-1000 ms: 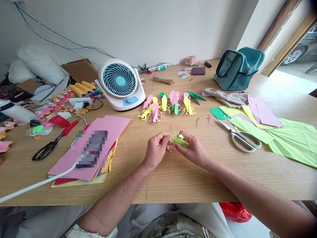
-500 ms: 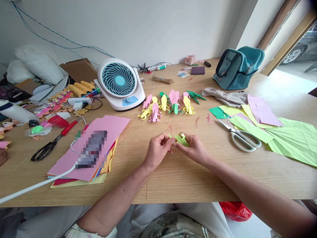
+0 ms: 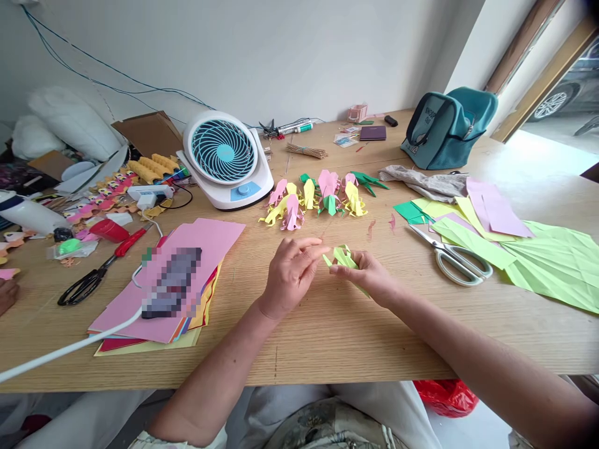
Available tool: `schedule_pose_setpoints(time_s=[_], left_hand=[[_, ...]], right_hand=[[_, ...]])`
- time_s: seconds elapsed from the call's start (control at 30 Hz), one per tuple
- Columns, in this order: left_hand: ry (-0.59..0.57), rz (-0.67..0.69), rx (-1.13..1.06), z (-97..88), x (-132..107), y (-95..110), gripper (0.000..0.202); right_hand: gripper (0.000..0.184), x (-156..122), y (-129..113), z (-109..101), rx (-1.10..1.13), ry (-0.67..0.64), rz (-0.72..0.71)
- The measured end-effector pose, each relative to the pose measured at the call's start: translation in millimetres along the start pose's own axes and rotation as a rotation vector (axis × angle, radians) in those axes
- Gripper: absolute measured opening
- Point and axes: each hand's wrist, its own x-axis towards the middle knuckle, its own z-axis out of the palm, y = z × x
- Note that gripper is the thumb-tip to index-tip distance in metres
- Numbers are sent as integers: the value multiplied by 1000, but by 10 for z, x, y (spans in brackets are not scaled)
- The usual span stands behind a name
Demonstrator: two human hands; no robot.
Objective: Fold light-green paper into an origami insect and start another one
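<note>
A small light-green folded paper figure [image 3: 344, 257] with thin pointed strips is pinched in my right hand [image 3: 372, 277], between thumb and fingers. My left hand [image 3: 291, 274] is just left of it, fingers stretched toward the figure's left tip and holding nothing that I can see. Whether a fingertip touches the paper is hard to tell. Beyond my hands stands a group of folded paper figures in pink [image 3: 292, 212], yellow [image 3: 354, 201] and green [image 3: 330, 204]. Part of the light-green figure is hidden behind my right fingers.
Grey-handled scissors [image 3: 456, 259] lie to the right, beside light-green paper sheets [image 3: 556, 265]. On the left are a stack of coloured paper [image 3: 213, 234], red-and-black scissors [image 3: 105, 265] and a white fan [image 3: 224, 159]. Another person's hand [image 3: 7, 294] shows at the left edge.
My left hand has come off the light-green paper, shifting slightly left with its fingers straightened. The figure is turned in my right hand and shows more of its strips.
</note>
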Motion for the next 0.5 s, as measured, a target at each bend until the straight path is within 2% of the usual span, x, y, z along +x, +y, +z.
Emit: schedule_pose_setpoints(time_s=[0.07,0.17,0.37,0.5], left_hand=[[-29,166,116,-33,13,-17,27],[-52,246,150,-44,14,-32,25],[-65,193,156,-36,4,-28,17],[-65,161,141,-21,-4,-15,15]], right_hand=[[34,8,-6,-8,39,-13,28],[34,11,-18,-9,81,-37,46],[33,14,29,-7,197,-57,71],[35,17,50,-2,194,-61,65]])
